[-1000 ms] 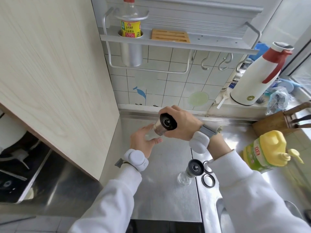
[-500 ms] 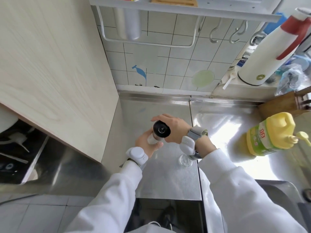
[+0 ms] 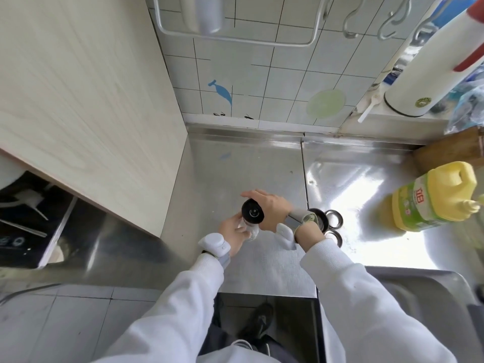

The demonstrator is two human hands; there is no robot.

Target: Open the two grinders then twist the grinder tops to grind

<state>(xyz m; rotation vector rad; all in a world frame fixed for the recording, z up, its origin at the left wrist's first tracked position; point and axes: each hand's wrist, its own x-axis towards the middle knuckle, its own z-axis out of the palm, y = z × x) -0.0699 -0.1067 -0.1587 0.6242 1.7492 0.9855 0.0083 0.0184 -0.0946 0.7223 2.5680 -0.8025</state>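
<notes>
A person in white sleeves works one grinder [image 3: 251, 218] over the steel tabletop [image 3: 246, 169], near the front edge at about 6 o'clock of the scene. The left hand [image 3: 234, 231] is curled closed around the clear lower body, apparently to hold it from turning, while the right hand [image 3: 271, 210] wraps closed over the dark top from the 3 o'clock side, a grip that suits twisting. Both wrists bend inward, elbows drawn back toward the body, the grinder upright between them. The second grinder [image 3: 318, 218] stands just behind the right wrist at 3 o'clock, partly hidden. Two dark rings [image 3: 334, 218], likely the removed caps, lie beside it. A yellow bottle [image 3: 434, 199] stands well apart, farther toward 3 o'clock.
</notes>
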